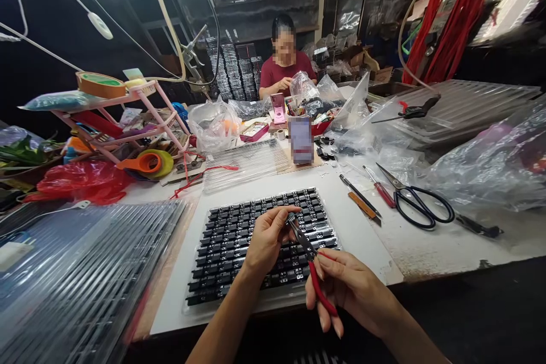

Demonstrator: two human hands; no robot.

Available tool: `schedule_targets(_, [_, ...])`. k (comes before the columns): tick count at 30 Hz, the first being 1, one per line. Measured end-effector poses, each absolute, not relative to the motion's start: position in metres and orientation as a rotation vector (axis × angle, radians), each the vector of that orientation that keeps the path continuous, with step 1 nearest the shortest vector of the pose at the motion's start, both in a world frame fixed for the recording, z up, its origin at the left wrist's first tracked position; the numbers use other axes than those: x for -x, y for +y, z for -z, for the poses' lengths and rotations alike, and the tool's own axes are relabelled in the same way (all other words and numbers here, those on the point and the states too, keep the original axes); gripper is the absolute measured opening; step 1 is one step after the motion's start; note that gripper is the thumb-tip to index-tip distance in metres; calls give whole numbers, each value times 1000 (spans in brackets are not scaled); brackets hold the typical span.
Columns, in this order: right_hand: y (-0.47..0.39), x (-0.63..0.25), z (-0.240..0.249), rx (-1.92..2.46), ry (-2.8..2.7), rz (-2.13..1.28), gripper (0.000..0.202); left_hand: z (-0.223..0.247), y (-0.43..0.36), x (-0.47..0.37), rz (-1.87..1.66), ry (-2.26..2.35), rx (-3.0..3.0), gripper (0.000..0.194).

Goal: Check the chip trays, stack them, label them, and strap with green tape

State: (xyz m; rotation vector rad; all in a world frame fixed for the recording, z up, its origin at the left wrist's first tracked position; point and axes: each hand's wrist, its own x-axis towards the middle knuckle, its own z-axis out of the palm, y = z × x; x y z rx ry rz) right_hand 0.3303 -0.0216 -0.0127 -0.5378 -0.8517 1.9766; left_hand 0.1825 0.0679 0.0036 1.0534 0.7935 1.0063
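I can't read any wording, brand, number or sign through my camera. The small black parts carry white marks, too fine for me to make out. The screen of the upright phone on the bench is blurred over, so whatever it shows is illegible to me. The pink phone behind it gives me nothing legible either.

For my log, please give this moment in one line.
left hand: small part | right hand: red-handled pliers | below: tray of black parts
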Motion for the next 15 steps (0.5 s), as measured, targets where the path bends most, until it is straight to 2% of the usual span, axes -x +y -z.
schedule_targets(9, [-21,-328,12,555,-814,-1982,33,-2,68,-183,-1028,810,-1038,35])
schedule_targets(15, [-24,-323,12,627,-841,-1935,34,3,67,-184,-1089,816,-1066,29])
